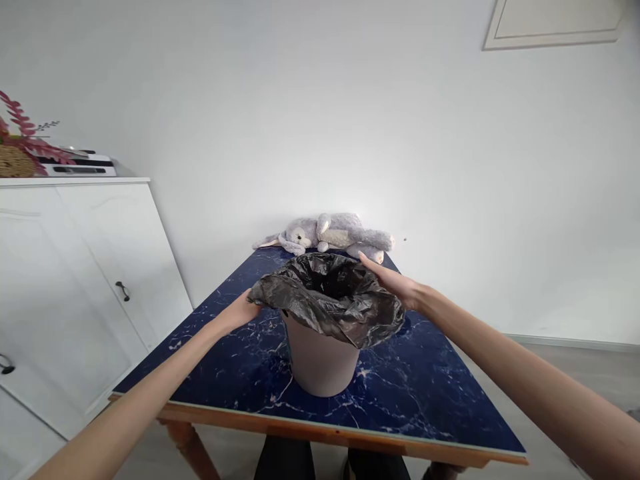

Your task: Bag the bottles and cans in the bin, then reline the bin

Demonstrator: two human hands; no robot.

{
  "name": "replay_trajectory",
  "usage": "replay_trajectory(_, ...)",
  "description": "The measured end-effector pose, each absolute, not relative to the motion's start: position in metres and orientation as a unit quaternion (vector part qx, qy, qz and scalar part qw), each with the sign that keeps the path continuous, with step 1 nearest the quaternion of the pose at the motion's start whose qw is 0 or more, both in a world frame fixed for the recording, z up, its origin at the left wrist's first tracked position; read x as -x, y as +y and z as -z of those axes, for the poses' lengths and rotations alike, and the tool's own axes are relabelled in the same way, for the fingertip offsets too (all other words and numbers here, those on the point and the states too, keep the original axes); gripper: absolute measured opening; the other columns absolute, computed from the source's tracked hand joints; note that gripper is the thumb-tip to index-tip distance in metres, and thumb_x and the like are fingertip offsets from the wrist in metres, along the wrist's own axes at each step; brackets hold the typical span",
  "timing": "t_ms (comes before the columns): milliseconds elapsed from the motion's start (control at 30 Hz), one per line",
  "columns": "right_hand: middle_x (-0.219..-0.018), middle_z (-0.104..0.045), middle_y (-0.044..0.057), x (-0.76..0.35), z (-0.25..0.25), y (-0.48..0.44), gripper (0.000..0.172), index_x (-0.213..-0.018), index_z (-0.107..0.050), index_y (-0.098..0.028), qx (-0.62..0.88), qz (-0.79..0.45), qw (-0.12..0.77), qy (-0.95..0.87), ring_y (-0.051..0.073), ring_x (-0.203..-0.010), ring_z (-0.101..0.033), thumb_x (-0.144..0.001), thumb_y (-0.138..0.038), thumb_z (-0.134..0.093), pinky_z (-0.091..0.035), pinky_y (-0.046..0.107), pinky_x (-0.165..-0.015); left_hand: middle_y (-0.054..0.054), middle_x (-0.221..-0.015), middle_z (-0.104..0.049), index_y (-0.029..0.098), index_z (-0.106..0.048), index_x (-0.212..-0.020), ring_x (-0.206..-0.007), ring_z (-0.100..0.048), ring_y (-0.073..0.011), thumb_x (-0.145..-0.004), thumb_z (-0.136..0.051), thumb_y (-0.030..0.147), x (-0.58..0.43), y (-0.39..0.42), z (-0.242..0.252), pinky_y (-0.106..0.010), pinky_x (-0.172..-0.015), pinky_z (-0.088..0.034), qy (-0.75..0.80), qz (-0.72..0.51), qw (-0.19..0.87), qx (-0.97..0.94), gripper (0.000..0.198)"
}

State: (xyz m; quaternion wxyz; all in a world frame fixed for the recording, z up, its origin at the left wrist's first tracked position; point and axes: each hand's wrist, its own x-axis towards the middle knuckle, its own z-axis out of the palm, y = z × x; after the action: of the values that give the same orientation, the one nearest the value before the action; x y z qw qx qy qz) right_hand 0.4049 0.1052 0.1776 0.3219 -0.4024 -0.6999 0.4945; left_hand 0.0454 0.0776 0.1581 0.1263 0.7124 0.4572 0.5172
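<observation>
A light grey-brown bin [323, 360] stands upright near the front middle of the table. A black plastic bag [340, 303] lines it, with its edge folded out and hanging over the rim. My left hand [243, 310] is at the bag's left edge, its fingertips hidden under the plastic. On the right side, my right hand [393, 280] rests against the outside of the bag, thumb stretched up along the edge and the other fingers hidden behind the plastic.
The blue marbled table [420, 380] has a wooden edge. A grey plush rabbit [340, 233] lies at its far end against the white wall. A white cabinet [90, 267] stands left, with a basket [15, 162] and pink plant on top.
</observation>
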Motion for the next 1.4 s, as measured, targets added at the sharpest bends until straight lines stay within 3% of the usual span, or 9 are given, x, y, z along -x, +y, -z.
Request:
replay_trajectory(167,-0.158,-0.057,0.015,-0.423,-0.178,0.067,0.072,-0.151,-0.056,-0.029,0.443,-0.393,0.382,-0.71,0.036,-0.143,-0.058,-0.102,-0.077,-0.035,-0.049,0.063,-0.117,-0.013,-0.13,-0.077,0.024,-0.075,-0.116,-0.119,-0.072,-0.0353,-0.09,-0.067,0.064,-0.029,0.064,-0.161,-0.043,-0.094,-0.061,0.525,-0.437,0.313,-0.66,0.048)
replay_trajectory(267,-0.158,-0.055,0.012,-0.432,-0.181,0.031,0.056,-0.149,-0.054,-0.033,0.4,-0.218,0.456,-0.764,0.034,-0.144,-0.056,-0.103,-0.065,-0.054,-0.045,0.063,-0.121,-0.012,-0.146,-0.068,0.024,-0.068,-0.126,-0.135,-0.063,-0.0316,-0.102,-0.049,0.061,-0.028,0.048,-0.176,-0.043,-0.113,-0.05,0.489,-0.507,0.274,-0.654,0.049)
replay_trajectory(400,-0.155,-0.049,0.016,-0.434,-0.177,-0.011,0.07,-0.149,-0.046,-0.031,0.298,0.018,0.41,-0.862,0.039,-0.143,-0.053,-0.092,-0.056,-0.076,-0.054,0.061,-0.112,-0.011,-0.148,-0.062,0.027,-0.056,-0.142,-0.138,-0.058,-0.0293,-0.102,-0.057,0.047,-0.043,0.019,-0.193,-0.043,-0.118,-0.044,0.419,-0.465,0.164,-0.762,0.044)
replay_trajectory(633,-0.136,-0.049,0.018,-0.419,-0.174,-0.022,0.03,-0.123,-0.054,-0.027,0.292,0.243,0.336,-0.862,0.04,-0.132,-0.054,-0.099,-0.01,-0.053,-0.061,0.056,-0.091,-0.007,-0.108,-0.062,0.026,-0.052,-0.086,-0.103,-0.063,-0.0248,-0.088,-0.06,0.016,-0.079,-0.003,-0.189,-0.038,-0.091,-0.051,0.391,-0.463,-0.064,-0.793,0.014)
replay_trajectory(933,-0.103,-0.06,0.01,-0.423,-0.138,-0.011,0.012,-0.099,-0.057,-0.02,0.278,0.226,0.223,-0.907,0.026,-0.086,-0.057,-0.098,-0.009,-0.054,-0.052,0.041,-0.07,-0.006,-0.092,-0.06,0.023,-0.048,-0.077,-0.089,-0.057,-0.0223,-0.09,-0.05,0.004,-0.065,0.007,-0.127,-0.037,-0.081,-0.047,0.353,-0.404,-0.13,-0.834,0.023)
replay_trajectory(1100,-0.097,-0.066,0.005,-0.422,-0.145,-0.014,0.017,-0.101,-0.06,-0.021,0.251,0.136,0.209,-0.935,0.023,-0.082,-0.062,-0.105,-0.037,-0.063,-0.052,0.038,-0.071,-0.008,-0.108,-0.059,0.024,-0.049,-0.092,-0.099,-0.06,-0.0241,-0.094,-0.058,0.016,-0.056,0.004,-0.101,-0.038,-0.085,-0.052,0.378,-0.329,-0.06,-0.863,0.013)
replay_trajectory(1167,-0.102,-0.068,0.007,-0.419,-0.159,-0.022,0.022,-0.108,-0.061,-0.021,0.241,0.095,0.282,-0.924,0.022,-0.086,-0.064,-0.106,-0.043,-0.061,-0.053,0.038,-0.076,-0.014,-0.128,-0.053,0.025,-0.045,-0.102,-0.116,-0.059,-0.0288,-0.09,-0.067,0.023,-0.051,-0.003,-0.09,-0.042,-0.093,-0.054,0.394,-0.346,-0.053,-0.85,0.025)
replay_trajectory(1300,-0.14,-0.061,0.018,-0.401,-0.178,-0.027,0.041,-0.141,-0.053,-0.018,0.283,0.119,0.39,-0.868,0.032,-0.13,-0.058,-0.107,-0.038,-0.061,-0.052,0.049,-0.104,-0.025,-0.157,-0.032,0.024,-0.036,-0.132,-0.142,-0.047,-0.0381,-0.087,-0.075,0.032,-0.032,-0.008,-0.053,-0.056,-0.11,-0.049,0.437,-0.416,-0.061,-0.795,0.06)
replay_trajectory(1400,-0.131,-0.07,0.013,-0.385,-0.181,-0.013,0.033,-0.135,-0.061,-0.02,0.285,0.11,0.364,-0.88,0.032,-0.134,-0.058,-0.107,-0.039,-0.062,-0.047,0.054,-0.115,-0.024,-0.16,-0.038,0.024,-0.037,-0.143,-0.145,-0.046,-0.0407,-0.092,-0.071,0.04,-0.011,0.005,-0.02,-0.06,-0.109,-0.049,0.511,-0.373,-0.029,-0.774,0.063)
